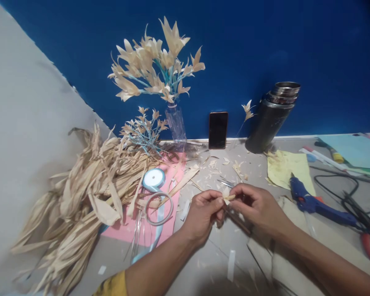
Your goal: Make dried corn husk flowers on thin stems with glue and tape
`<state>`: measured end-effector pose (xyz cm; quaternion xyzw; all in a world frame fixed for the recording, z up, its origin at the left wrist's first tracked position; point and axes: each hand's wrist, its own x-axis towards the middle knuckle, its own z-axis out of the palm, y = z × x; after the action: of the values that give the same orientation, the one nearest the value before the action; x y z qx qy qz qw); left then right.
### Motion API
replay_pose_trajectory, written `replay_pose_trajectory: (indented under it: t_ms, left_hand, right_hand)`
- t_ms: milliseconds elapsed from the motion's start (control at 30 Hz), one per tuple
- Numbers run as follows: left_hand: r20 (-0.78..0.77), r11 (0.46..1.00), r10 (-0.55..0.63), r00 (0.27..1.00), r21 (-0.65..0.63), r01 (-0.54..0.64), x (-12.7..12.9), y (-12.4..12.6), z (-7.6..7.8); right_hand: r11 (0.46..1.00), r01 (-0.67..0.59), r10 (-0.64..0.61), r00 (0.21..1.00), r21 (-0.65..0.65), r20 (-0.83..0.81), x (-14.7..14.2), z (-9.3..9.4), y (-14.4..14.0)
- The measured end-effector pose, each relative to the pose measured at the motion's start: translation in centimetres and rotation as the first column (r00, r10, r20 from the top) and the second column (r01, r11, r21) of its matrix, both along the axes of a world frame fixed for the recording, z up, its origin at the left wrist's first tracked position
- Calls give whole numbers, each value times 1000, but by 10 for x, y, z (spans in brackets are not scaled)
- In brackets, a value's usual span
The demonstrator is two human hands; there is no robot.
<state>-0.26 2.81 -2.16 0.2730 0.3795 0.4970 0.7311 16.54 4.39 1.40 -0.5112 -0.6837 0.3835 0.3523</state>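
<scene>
A small pale husk flower (227, 197) is pinched between the fingertips of both hands over the middle of the work surface. My left hand (205, 211) grips it from the left, thumb and forefinger closed at its base. From the right, my right hand (255, 207) pinches one of its petals. Just behind the flower lie the pointed metal tips of a tool (225, 182), its rest partly hidden by my right hand. Husk scraps (214, 164) are scattered beyond my fingers.
Dried corn husks (89, 185) heap at left beside a blue ribbon spool (154, 179). Husk flowers (154, 61) stand in a clear bottle (176, 127). A phone (218, 130) and dark flask (273, 117) stand against the wall. A blue glue gun (319, 205) lies at right.
</scene>
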Motion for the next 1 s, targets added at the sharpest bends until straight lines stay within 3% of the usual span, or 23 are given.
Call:
replay_pose_trajectory:
  t_ms: [367, 700, 1000]
  left_hand:
    - [64, 997, -66, 996, -36, 68, -1, 3, -6]
    - [-202, 978, -89, 975, 166, 124, -10, 5, 6]
    - [-273, 956, -203, 940, 155, 251, -21, 11, 17]
  right_hand:
    - [995, -30, 24, 998, 99, 56, 1, 0, -6]
    - [974, -69, 58, 997, 217, 56, 6, 2, -7]
    - [980, -138, 132, 990, 141, 52, 11, 0, -2]
